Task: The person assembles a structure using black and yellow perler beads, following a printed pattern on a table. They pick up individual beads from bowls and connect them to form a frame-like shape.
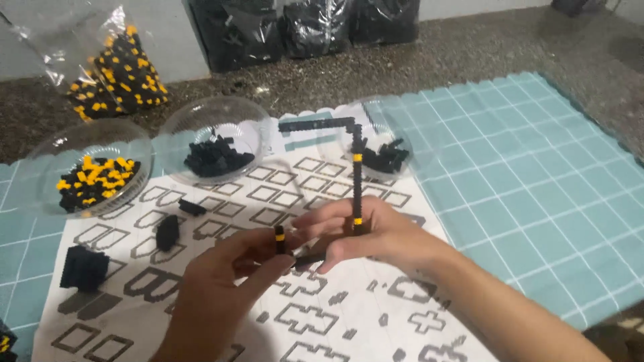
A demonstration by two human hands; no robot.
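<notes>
Three clear bowls (215,137) of small bricks, far left; bagged black-and-yellow bricks (121,70) beyond; printed sheet (322,315) on teal grid mat (530,201); loose black blocks (84,268), near left.

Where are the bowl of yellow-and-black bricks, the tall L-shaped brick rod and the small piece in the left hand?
bowl (40,157), head view, bare rim.
L-shaped rod (357,175), head view, upright shaft.
small piece (279,238), head view, middle.

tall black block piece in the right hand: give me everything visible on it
The tall black block piece is a thin column of small stacked bricks, plastic by the look, with two yellow bands. At the top an arm of black bricks runs off level to the left, making an L. It stands upright above the printed sheet, its base gripped by the right hand.
</notes>
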